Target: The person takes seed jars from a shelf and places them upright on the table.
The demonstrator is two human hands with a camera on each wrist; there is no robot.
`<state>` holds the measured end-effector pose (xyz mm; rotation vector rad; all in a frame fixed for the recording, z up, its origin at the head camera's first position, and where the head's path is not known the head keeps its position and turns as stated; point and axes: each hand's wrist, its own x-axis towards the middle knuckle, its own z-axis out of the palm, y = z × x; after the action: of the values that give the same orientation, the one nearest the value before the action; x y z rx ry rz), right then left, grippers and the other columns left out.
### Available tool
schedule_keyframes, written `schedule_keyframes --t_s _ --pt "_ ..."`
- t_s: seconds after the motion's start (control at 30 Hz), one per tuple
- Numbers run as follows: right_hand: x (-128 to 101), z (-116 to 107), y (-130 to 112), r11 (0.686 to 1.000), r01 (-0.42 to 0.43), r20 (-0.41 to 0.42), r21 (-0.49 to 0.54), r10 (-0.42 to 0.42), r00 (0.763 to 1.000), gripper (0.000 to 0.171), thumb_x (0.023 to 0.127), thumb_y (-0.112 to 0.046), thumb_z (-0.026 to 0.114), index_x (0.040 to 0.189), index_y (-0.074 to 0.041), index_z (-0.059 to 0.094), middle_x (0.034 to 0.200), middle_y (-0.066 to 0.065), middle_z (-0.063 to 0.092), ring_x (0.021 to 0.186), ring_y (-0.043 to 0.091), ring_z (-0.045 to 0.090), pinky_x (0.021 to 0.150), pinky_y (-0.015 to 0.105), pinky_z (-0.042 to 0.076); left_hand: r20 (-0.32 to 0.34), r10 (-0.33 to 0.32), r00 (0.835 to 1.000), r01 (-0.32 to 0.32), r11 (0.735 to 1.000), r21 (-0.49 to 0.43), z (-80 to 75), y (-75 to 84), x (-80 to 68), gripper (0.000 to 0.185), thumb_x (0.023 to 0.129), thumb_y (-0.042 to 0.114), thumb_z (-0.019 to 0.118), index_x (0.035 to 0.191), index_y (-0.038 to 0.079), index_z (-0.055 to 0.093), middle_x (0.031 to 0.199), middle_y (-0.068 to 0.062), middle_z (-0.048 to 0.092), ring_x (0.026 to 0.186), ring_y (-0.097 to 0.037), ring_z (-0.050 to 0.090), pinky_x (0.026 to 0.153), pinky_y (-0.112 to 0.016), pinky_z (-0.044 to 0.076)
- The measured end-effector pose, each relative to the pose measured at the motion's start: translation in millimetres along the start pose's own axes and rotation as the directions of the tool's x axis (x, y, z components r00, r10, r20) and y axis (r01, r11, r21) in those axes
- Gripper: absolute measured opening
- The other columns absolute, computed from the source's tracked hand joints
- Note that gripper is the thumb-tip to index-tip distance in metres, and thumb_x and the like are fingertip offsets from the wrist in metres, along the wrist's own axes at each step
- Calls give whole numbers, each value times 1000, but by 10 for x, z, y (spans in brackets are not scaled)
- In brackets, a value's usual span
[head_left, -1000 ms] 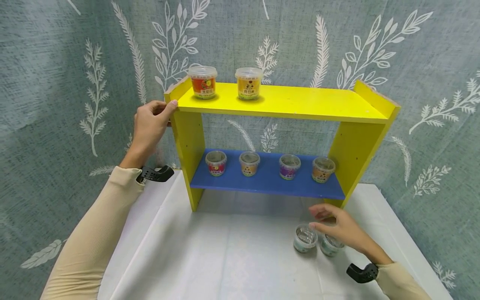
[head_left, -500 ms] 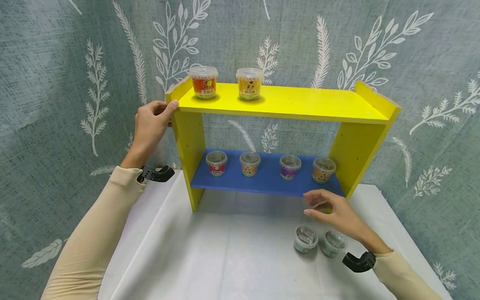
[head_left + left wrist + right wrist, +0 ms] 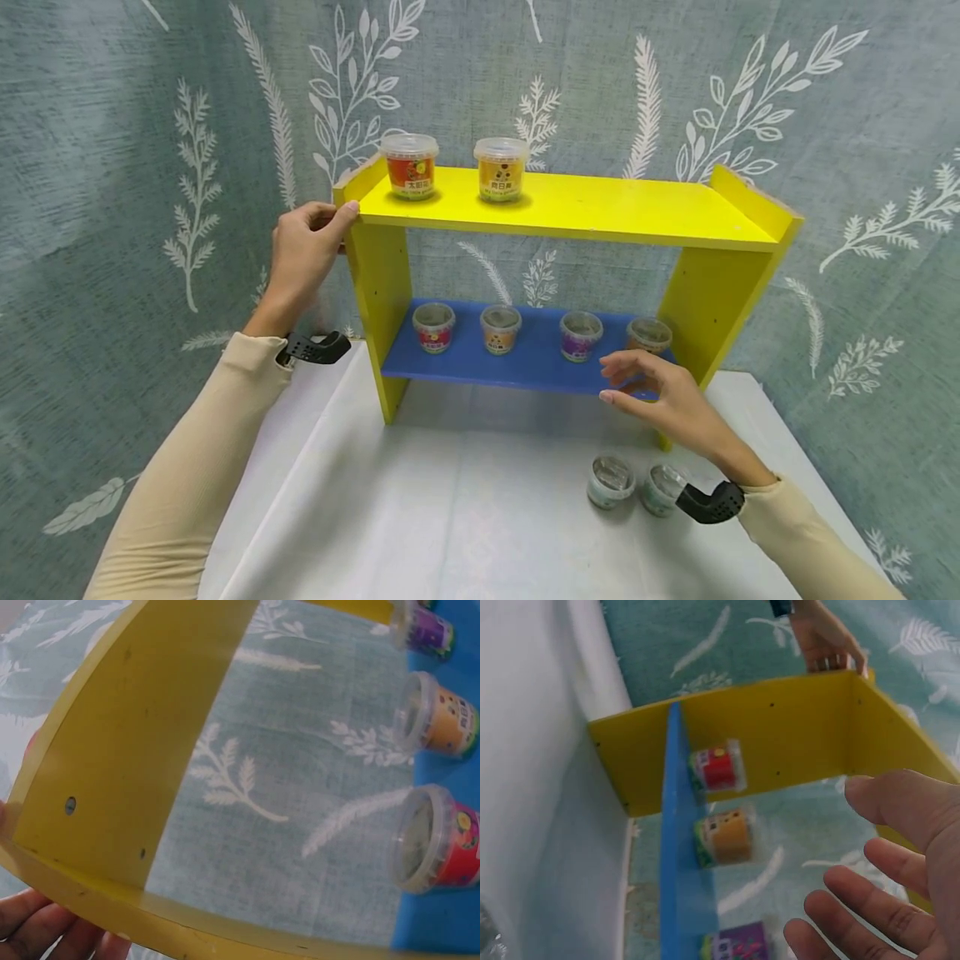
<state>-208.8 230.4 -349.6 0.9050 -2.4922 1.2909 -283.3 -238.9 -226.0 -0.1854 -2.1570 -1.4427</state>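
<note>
At the upper left corner of a small yellow shelf unit (image 3: 645,204), my left hand (image 3: 306,246) grips the side panel. Its thumb lies on the front edge and its fingers go behind; in the left wrist view those fingers (image 3: 45,930) show below the panel. My right hand (image 3: 660,396) holds nothing, fingers loosely bent and apart, in front of the blue lower shelf (image 3: 465,367). It partly hides the orange-labelled plastic cup (image 3: 649,335). Left of that stand a purple-labelled cup (image 3: 581,337), another orange-labelled cup (image 3: 500,330) and a red-labelled cup (image 3: 433,328).
On the yellow top stand a lidded red-labelled cup (image 3: 410,168) and a lidded yellow-labelled cup (image 3: 501,171). Two pale cups (image 3: 611,483) stand on the white-covered table (image 3: 450,517), below my right hand. Leaf-patterned cloth (image 3: 585,75) hangs behind.
My right hand has risen from beside the two pale cups to the front of the blue shelf, at its right end. My left hand keeps its grip on the corner.
</note>
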Motion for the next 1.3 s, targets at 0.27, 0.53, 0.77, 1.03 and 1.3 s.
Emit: schedule_keyframes --t_s 0.27,0.53,0.77,1.03,1.3 --pt "152 -7 -173 999 40 -30 -29 -40 999 39 95 -10 76 131 -16 64 121 -3 67 101 17 67 87 24 56 -2 6 1000 -6 1000 -7 2 -4 3 58 97 54 65 126 3 69 108 -3 68 92 -14 65 78 -21 55" --pt "377 8 -359 996 84 -42 -34 -85 995 39 94 -10 77 131 -14 65 122 2 68 103 17 67 87 26 57 1 8 1000 -8 1000 -12 -18 -31 -5 59 97 54 65 126 3 68 109 -3 67 93 -14 66 79 -20 55" --pt "608 -41 -534 987 159 -54 -39 -161 986 41 94 -8 76 133 -12 63 120 4 68 103 14 65 84 24 57 10 9 1000 -9 1000 2 -15 -23 4 61 97 56 64 128 3 68 113 -6 68 95 -15 65 82 -23 56" --pt "789 -68 -698 980 191 -52 -64 -194 980 39 94 -10 77 131 -13 64 117 0 68 101 13 67 86 26 57 7 17 1000 -17 1000 -4 22 -33 18 60 98 53 65 128 1 68 111 -7 68 91 -13 64 78 -22 55" --pt "1048 -116 -891 977 213 -104 -25 -214 971 40 95 -8 75 133 -6 63 117 5 68 102 17 66 88 25 56 -3 5 1000 -5 1000 -11 12 -25 21 59 97 54 65 126 3 69 108 -4 67 91 -15 63 78 -22 54"
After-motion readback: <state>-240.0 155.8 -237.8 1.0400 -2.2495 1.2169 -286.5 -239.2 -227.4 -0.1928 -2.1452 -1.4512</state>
